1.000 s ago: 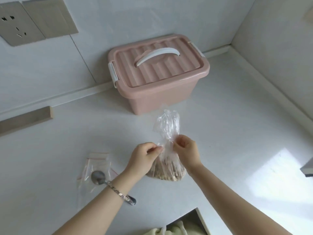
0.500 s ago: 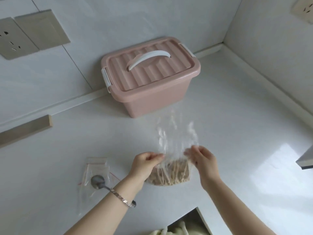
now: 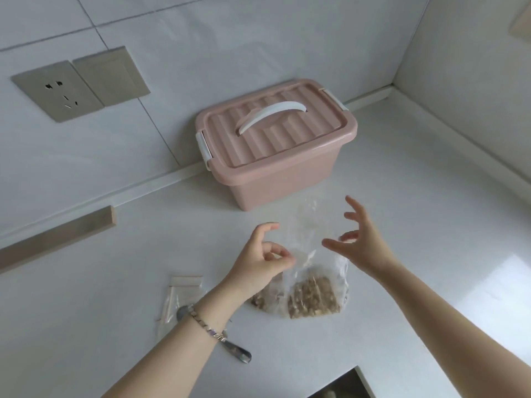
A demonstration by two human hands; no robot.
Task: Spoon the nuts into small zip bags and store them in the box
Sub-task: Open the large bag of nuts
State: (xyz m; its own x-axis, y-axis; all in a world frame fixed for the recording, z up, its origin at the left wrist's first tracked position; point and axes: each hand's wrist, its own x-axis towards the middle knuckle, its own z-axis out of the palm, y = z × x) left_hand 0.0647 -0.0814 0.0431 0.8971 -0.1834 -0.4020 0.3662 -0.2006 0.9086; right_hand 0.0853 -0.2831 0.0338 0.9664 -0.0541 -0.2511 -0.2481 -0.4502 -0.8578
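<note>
Neck untwisted since a second ago: nut bag (image 3: 313, 294) sits slack and open-topped on the bench (image 3: 416, 219), near the lidded box (image 3: 275, 145). Right grip (image 3: 359, 242) released, fingers splayed. Left grip (image 3: 264, 259) curled at the film, pinch unclear. Spoon (image 3: 238, 351) next, I'd say.

The left forearm (image 3: 161, 366) and right forearm (image 3: 448, 320) are bare, with no clothing between the bottom edge of the view and the left hand (image 3: 258, 262) and right hand (image 3: 362, 242). The left wrist wears a thin silvery metal bracelet (image 3: 205, 326) of flat, shiny links
</note>
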